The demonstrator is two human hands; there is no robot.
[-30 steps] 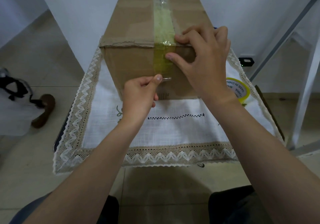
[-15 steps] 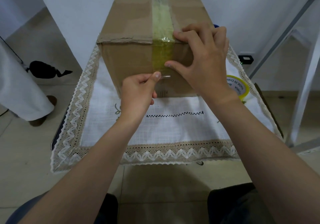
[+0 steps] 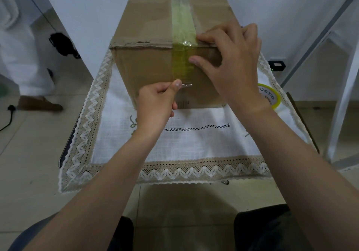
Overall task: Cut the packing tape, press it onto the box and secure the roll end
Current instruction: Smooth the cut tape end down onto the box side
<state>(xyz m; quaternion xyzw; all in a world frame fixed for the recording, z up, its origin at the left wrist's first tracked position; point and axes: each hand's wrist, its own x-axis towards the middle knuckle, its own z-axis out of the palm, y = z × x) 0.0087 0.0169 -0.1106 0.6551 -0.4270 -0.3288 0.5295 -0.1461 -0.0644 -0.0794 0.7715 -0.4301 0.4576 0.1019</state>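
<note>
One lace-edged cloth (image 3: 194,144), one box (image 3: 145,64) on it. Left hand (image 3: 155,101) pinches the tape strip (image 3: 181,66)'s loose end on the near face. Right hand (image 3: 233,64) presses thumb on the strip, fingertips on the top edge. One tape roll (image 3: 270,97) far right.

cut off at top edge: far end of box (image 3: 147,70) | mostly hidden behind right hand (image 3: 233,64) and wrist: tape roll (image 3: 272,97), print only partly readable | unclear whether free or stuck down: end of tape (image 3: 186,85) at left hand (image 3: 155,103) | partly covered by that hand: label (image 3: 183,103), print too small to read | too small to tell: dark bit (image 3: 225,182) by near hem of cloth (image 3: 194,146) | blurred: shoe (image 3: 38,103)
</note>
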